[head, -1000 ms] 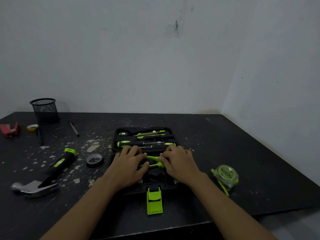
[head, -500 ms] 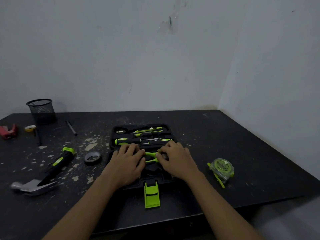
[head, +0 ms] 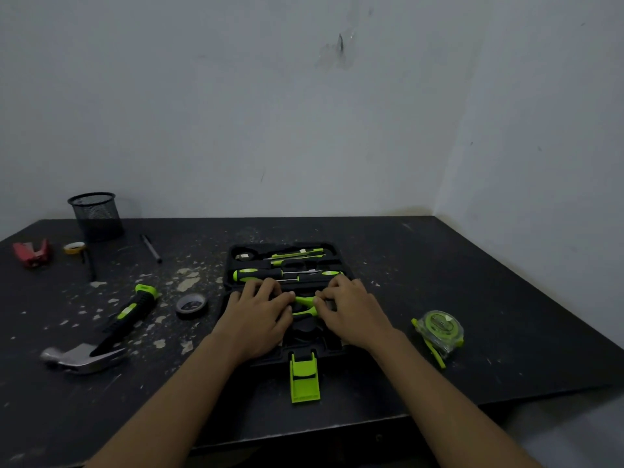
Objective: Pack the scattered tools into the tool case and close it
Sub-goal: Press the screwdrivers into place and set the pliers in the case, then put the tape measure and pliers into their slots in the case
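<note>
1. Head view: an open tool case (head: 236, 261) lies flat near the middle of the tabletop (head: 439, 265), its green latch (head: 304, 380) pointing toward the near edge.
2. Both hands rest over the case's near half. The left hand (head: 258, 319) and right hand (head: 351, 309) each pinch one end of the green-handled pliers (head: 305, 305), fingers curled narrow around them.
3. Screwdrivers (head: 260, 274) sit in slots in the case's far half.
4. A hammer (head: 101, 342) lies toward the left edge, with a tape roll (head: 191, 305) between it and the case.
5. A tape measure (head: 440, 331) sits right of the case, apart from it.
6. A mesh cup (head: 96, 214) stands at the far left corner.
</note>
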Demonstrator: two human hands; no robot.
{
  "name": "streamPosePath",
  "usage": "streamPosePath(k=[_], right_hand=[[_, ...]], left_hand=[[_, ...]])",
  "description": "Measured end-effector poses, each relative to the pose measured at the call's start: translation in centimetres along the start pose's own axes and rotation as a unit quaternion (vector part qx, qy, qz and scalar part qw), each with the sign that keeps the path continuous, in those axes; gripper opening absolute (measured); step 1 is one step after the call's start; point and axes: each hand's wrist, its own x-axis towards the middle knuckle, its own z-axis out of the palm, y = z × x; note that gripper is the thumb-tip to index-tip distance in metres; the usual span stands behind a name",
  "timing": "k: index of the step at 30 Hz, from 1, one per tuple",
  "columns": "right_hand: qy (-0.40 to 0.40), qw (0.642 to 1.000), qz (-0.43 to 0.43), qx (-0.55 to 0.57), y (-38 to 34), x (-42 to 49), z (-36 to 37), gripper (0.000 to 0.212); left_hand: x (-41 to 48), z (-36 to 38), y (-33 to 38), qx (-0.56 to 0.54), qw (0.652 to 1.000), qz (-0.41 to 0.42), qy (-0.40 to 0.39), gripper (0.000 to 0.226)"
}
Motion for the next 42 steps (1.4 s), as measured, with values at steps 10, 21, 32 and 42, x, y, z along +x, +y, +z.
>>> streamPosePath(k=[10,21,32,42], right_hand=[[0.174,0.976,0.011,-0.129,-1.0,-1.8,-0.8,0.033],[0.17,0.947,0.175,-0.211,1.7,-5.5,-2.2,0.031],[0.05,0.943,0.309,-0.111,3.6,-9.9,-3.3,0.042],[0.171,0.959,0.22,-0.053,4.1,-11.0,-1.5,0.016]], left_hand=[[-0.9,-3.6,4.0,-0.089,0.981,-0.096,-0.142,0.061],[-5.1,-2.0,4.4,-0.088,0.99,-0.098,-0.057,0.071],[-5.8,-1.3,4.9,-0.022,0.996,-0.086,-0.017,0.081],[-7.1,-0.9,4.6,-0.034,0.997,-0.063,-0.008,0.071]])
